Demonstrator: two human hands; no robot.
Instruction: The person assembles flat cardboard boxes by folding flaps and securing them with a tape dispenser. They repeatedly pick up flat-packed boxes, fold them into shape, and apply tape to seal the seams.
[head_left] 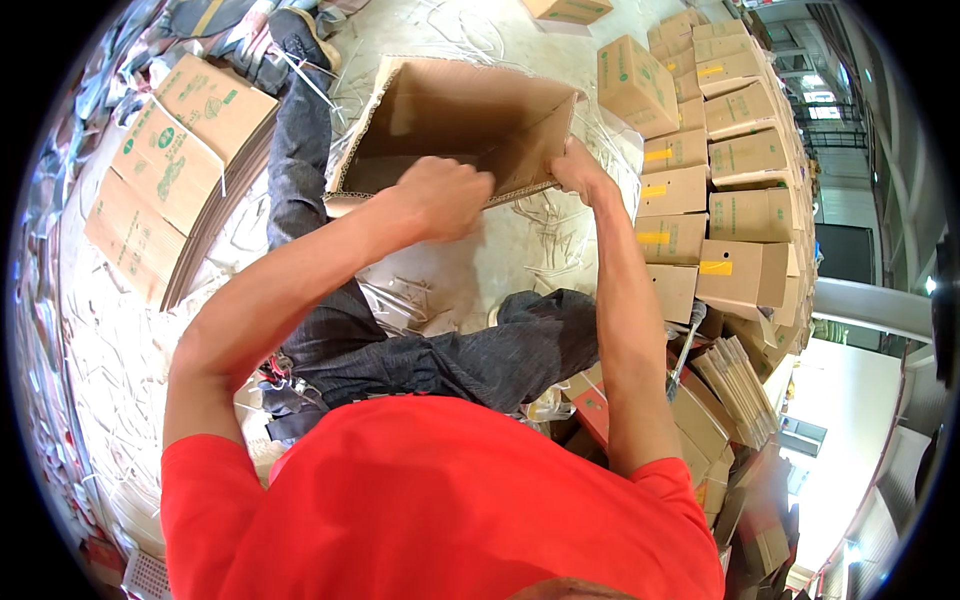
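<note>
An open cardboard box point(475, 95) stands on the floor in front of me, its mouth facing up toward me and its inside bare. My right hand point(580, 172) is closed on the box's right near corner, thumb and fingers at the edge. My left hand point(450, 198) is curled into a fist over the middle of the near edge, slightly blurred. Its fingers are turned away, so whether they grip the edge or something small is hidden.
Strapped flattened cartons point(180, 150) lie at the left beside my outstretched leg point(300, 150). Closed cartons point(745, 155) stand in rows at the right, with a single carton point(637, 85) nearer the box. White strapping strips point(550, 240) litter the floor. Folded cardboard point(735, 390) leans by my right arm.
</note>
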